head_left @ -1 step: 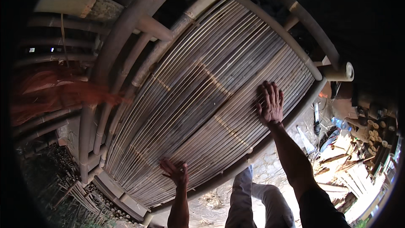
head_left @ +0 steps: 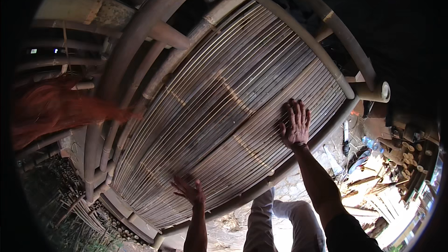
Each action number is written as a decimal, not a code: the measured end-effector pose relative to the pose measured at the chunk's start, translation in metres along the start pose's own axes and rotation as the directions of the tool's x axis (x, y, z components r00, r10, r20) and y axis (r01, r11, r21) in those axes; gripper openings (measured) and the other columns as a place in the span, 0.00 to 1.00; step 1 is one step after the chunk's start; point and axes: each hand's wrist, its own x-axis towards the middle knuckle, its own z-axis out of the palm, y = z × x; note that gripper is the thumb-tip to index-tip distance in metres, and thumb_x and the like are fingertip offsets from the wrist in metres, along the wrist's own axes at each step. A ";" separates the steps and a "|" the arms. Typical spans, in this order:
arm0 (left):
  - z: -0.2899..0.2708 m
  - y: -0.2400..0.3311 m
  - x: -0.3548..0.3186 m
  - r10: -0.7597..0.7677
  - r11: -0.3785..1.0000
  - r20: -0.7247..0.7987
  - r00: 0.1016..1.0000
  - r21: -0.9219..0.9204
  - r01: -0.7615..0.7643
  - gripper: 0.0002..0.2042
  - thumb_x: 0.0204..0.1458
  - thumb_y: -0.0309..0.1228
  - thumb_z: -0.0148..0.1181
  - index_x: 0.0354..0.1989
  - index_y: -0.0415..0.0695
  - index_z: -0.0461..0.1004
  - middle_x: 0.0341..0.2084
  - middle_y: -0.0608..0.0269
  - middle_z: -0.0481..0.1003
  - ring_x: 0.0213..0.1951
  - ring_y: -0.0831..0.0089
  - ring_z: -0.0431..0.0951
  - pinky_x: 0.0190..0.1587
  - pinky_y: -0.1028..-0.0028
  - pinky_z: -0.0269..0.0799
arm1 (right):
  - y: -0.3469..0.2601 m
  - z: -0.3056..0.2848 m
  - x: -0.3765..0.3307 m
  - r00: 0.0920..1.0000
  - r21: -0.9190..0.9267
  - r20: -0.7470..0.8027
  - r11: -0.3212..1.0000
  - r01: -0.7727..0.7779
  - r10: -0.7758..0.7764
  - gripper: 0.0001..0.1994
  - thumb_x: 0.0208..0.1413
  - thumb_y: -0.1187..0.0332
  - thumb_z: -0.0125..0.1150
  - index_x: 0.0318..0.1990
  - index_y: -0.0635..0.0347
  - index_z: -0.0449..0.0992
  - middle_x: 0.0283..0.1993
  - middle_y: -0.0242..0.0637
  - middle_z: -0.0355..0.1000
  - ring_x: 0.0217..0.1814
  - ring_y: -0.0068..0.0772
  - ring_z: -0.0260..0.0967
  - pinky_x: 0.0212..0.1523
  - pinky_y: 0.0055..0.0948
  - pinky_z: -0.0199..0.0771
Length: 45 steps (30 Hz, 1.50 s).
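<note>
A wide bamboo bench seat (head_left: pixel 186 126) of narrow lengthwise slats stretches across the middle, framed by thick bamboo poles. My left hand (head_left: pixel 190 192), fingers spread, is over the slats at the near left, with a shadow beside it; whether it touches them I cannot tell. On the right part of the slats rests my right hand (head_left: pixel 296 128), palm down and fingers extended. Neither hand holds anything. The rounded front pole (head_left: pixel 247 196) runs beneath both wrists.
Bamboo backrest poles (head_left: pixel 126 42) rise on the far left, with a reddish cloth (head_left: pixel 65 109) there. Cut bamboo sticks (head_left: pixel 88 212) lie at the lower left. To the right are a plastic bottle (head_left: pixel 372 143), a blade-like tool (head_left: pixel 346 137) and bamboo offcuts (head_left: pixel 407 156) on the ground.
My right hand has slid slightly toward me over the slats, and my left hand has shifted a little left. The whole view has tilted slightly; the reddish cloth has moved.
</note>
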 end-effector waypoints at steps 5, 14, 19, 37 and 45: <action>-0.026 0.175 0.142 0.185 0.942 -0.202 0.962 -0.242 -0.232 0.41 0.60 0.65 0.32 0.73 0.47 0.46 0.72 0.48 0.47 0.73 0.45 0.42 0.67 0.31 0.30 | 0.002 -0.005 0.005 0.998 0.011 0.066 1.000 -0.014 0.013 0.40 0.53 0.53 0.57 0.73 0.49 0.50 0.78 0.40 0.41 0.81 0.50 0.28 0.75 0.58 0.22; -0.049 0.315 0.373 0.236 0.971 0.047 0.971 -0.058 -0.233 0.32 0.59 0.63 0.44 0.49 0.44 0.77 0.42 0.44 0.77 0.48 0.49 0.75 0.55 0.55 0.66 | 0.009 -0.020 0.026 0.995 0.012 -0.002 0.995 0.099 -0.099 0.31 0.57 0.51 0.56 0.64 0.56 0.62 0.67 0.43 0.55 0.72 0.50 0.48 0.70 0.58 0.37; -0.057 0.312 0.391 0.188 0.954 0.149 0.971 -0.263 -0.145 0.28 0.52 0.57 0.63 0.21 0.40 0.73 0.16 0.59 0.69 0.24 0.71 0.67 0.34 0.68 0.66 | 0.026 -0.062 0.171 0.916 0.100 -0.271 0.938 0.331 -0.294 0.22 0.63 0.48 0.46 0.52 0.54 0.71 0.55 0.38 0.67 0.65 0.44 0.60 0.70 0.61 0.33; -0.052 0.323 0.355 0.428 0.869 -0.526 0.735 0.015 -0.495 0.24 0.59 0.52 0.55 0.47 0.40 0.75 0.44 0.50 0.76 0.48 0.54 0.76 0.50 0.55 0.70 | -0.078 -0.037 0.398 0.721 -0.057 -0.225 0.747 0.662 -0.655 0.31 0.63 0.43 0.47 0.66 0.53 0.63 0.76 0.36 0.47 0.81 0.37 0.30 0.71 0.72 0.25; -0.008 0.363 0.213 0.436 0.737 -0.389 0.811 -0.363 -0.570 0.18 0.61 0.46 0.52 0.51 0.47 0.72 0.46 0.62 0.75 0.55 0.65 0.71 0.70 0.48 0.43 | -0.069 -0.029 0.407 0.713 -0.029 -0.290 0.751 0.660 -0.638 0.27 0.62 0.44 0.49 0.61 0.51 0.68 0.72 0.35 0.55 0.80 0.36 0.38 0.71 0.70 0.24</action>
